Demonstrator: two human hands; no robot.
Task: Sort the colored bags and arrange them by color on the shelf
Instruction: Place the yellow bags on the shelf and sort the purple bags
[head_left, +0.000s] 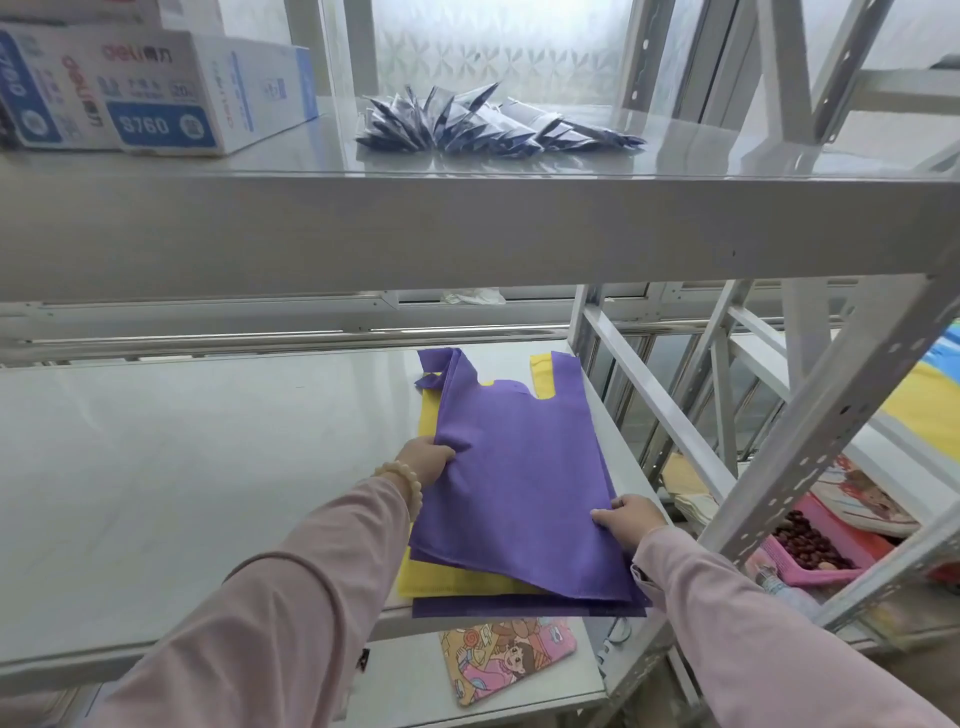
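Purple bag, seemingly in both hands

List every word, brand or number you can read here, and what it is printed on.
"deli", red, beside two Chinese characters: white and blue cardboard box on the upper shelf.
"S760": blue panel on the same box.
Small print on the box: too blurred to read.
Cartoon-printed flat pouch: no readable text.

Bright window backlight — glare on shelves — wide-angle bending at edges.
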